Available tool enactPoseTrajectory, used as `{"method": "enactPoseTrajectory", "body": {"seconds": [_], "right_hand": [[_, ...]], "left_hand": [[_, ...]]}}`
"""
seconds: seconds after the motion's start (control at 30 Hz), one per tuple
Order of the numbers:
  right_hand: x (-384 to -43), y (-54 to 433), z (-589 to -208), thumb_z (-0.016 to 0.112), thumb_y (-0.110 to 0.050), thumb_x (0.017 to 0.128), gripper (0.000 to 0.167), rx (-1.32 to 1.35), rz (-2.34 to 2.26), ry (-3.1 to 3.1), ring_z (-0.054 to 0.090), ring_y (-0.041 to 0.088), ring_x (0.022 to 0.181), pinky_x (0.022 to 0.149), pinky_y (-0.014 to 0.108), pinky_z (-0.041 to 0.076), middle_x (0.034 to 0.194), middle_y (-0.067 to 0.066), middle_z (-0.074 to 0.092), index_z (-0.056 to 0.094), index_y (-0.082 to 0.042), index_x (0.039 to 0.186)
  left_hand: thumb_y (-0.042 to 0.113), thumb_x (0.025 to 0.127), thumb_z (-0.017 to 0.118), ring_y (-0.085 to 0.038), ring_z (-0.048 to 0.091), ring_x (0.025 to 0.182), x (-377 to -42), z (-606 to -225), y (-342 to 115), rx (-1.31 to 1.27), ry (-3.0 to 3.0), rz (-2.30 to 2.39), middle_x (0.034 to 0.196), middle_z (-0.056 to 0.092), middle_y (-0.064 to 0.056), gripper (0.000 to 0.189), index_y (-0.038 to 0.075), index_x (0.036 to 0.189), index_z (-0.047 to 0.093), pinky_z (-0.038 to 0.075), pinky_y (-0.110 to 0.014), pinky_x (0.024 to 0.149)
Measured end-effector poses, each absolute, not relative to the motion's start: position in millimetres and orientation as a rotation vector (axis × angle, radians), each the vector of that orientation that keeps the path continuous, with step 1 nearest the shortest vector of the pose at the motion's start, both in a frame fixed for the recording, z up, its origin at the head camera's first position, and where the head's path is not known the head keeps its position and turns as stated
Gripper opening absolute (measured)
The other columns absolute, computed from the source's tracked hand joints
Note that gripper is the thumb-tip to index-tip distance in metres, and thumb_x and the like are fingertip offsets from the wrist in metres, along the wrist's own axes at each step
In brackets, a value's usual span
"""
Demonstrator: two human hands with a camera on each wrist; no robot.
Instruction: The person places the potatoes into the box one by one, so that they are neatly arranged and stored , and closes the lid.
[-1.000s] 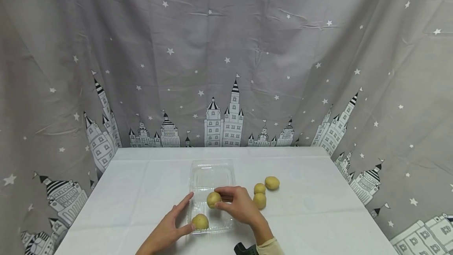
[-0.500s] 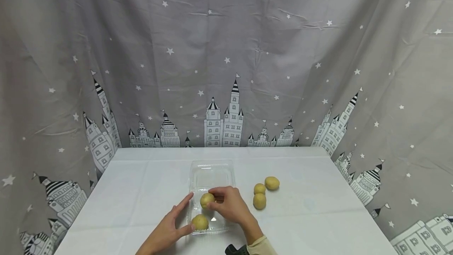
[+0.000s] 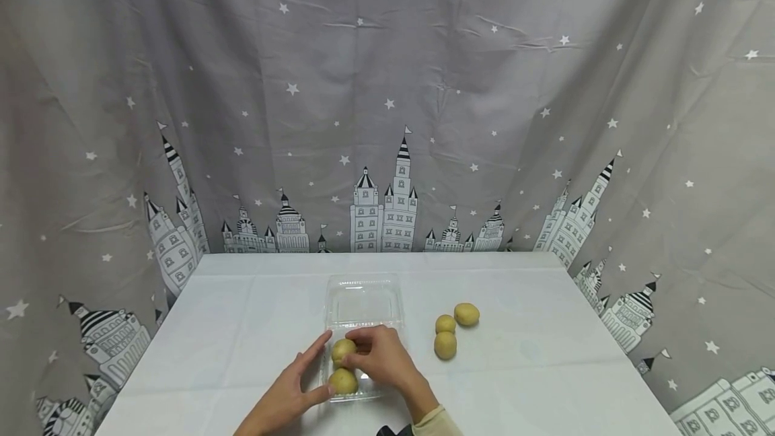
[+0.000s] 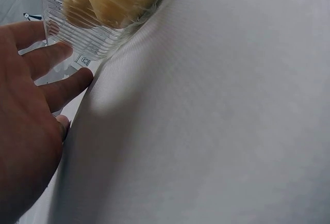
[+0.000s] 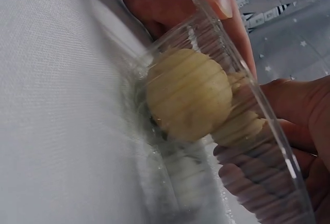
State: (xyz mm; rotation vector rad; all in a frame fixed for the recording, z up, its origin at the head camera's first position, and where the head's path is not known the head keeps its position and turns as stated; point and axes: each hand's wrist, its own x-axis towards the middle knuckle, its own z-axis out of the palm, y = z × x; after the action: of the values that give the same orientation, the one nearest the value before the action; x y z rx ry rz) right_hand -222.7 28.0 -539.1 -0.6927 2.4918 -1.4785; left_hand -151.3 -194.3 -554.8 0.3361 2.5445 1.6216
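Note:
A clear plastic clamshell container (image 3: 363, 298) lies opened out on the white table, its lid half toward the back. In its near half a round yellow potato (image 3: 344, 382) sits at the front left corner. Just behind that one, my right hand (image 3: 383, 356) pinches a second potato (image 3: 342, 350) between thumb and fingers, low inside the container. My left hand (image 3: 284, 390) is spread along the container's left side, thumb by the front corner. In the left wrist view its straight fingers (image 4: 67, 87) reach to the ribbed wall. The right wrist view shows the front potato (image 5: 188, 95) through the plastic.
Three more potatoes rest on the table right of the container: a round one (image 3: 445, 346), a smaller one (image 3: 445, 324) touching it, and an oval one (image 3: 467, 314) behind. A grey curtain (image 3: 496, 86) with printed castles and stars hangs behind the table.
My right hand has carried its potato leftward and slightly down inside the container, up behind the front potato. My left hand has stayed at the container's side.

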Motion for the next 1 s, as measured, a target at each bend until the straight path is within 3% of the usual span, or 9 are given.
{"method": "enactPoseTrajectory", "body": {"seconds": [0.07,0.13,0.2,0.27,0.33,0.4,1.0], "right_hand": [[-222.5,26.5,-539.7,0.089,-0.014,0.089,0.038,-0.69,-1.486,2.487,0.08,0.007,0.097,0.085,0.016,0.063,0.115,0.006,0.084,0.081,-0.002,0.124],[-222.2,24.7,-540.8,0.089,-0.014,0.088,0.04,-0.696,-1.491,2.488,0.08,0.007,0.097,0.085,0.016,0.063,0.114,0.007,0.084,0.08,-0.001,0.124],[-223.0,22.9,-542.9,0.089,-0.015,0.089,0.04,-0.703,-1.483,2.49,0.08,0.006,0.097,0.086,0.016,0.063,0.115,0.007,0.084,0.08,0.0,0.125],[-223.7,21.2,-543.7,0.09,-0.016,0.089,0.041,-0.71,-1.467,2.494,0.08,0.006,0.097,0.086,0.016,0.064,0.115,0.007,0.085,0.08,0.0,0.125],[-224.1,20.0,-543.6,0.09,-0.016,0.089,0.041,-0.713,-1.446,2.499,0.08,0.006,0.098,0.086,0.016,0.064,0.116,0.007,0.084,0.08,0.0,0.126],[-224.4,19.2,-542.5,0.09,-0.016,0.089,0.041,-0.714,-1.427,2.504,0.08,0.005,0.098,0.087,0.016,0.064,0.116,0.007,0.084,0.08,-0.001,0.126],[-223.0,22.6,-542.2,0.088,-0.025,0.093,0.034,-0.748,-1.359,2.592,0.074,-0.002,0.09,0.083,0.017,0.063,0.108,0.001,0.085,0.083,-0.005,0.12]], "left_hand": [[0.031,0.094,0.083,-0.044,0.02,0.167,-151.1,-555.5,-193.6,0.314,2.531,1.625,0.179,0.035,-0.01,0.092,0.017,0.172,0.037,-0.002,-0.01,0.129],[0.032,0.094,0.083,-0.04,0.019,0.167,-151.0,-556.5,-193.1,0.292,2.519,1.625,0.18,0.034,-0.007,0.092,0.018,0.172,0.037,-0.005,0.004,0.112],[0.032,0.094,0.083,-0.039,0.02,0.167,-151.1,-556.8,-193.2,0.291,2.525,1.616,0.18,0.035,-0.006,0.092,0.019,0.172,0.037,-0.004,-0.008,0.125],[0.032,0.094,0.083,-0.039,0.02,0.167,-151.4,-556.9,-193.3,0.299,2.53,1.604,0.18,0.034,-0.007,0.092,0.018,0.173,0.037,-0.003,-0.031,0.138],[0.033,0.095,0.083,-0.041,0.02,0.167,-151.8,-556.6,-193.4,0.308,2.536,1.591,0.18,0.034,-0.008,0.093,0.017,0.173,0.036,-0.002,-0.057,0.139],[0.033,0.095,0.082,-0.044,0.021,0.166,-152.5,-556.8,-193.6,0.328,2.544,1.583,0.18,0.033,-0.01,0.093,0.015,0.173,0.034,-0.001,-0.073,0.134],[0.034,0.096,0.082,-0.05,0.022,0.166,-152.0,-558.7,-193.9,0.342,2.56,1.593,0.179,0.034,-0.011,0.092,0.015,0.173,0.035,0.001,-0.077,0.133]]}}
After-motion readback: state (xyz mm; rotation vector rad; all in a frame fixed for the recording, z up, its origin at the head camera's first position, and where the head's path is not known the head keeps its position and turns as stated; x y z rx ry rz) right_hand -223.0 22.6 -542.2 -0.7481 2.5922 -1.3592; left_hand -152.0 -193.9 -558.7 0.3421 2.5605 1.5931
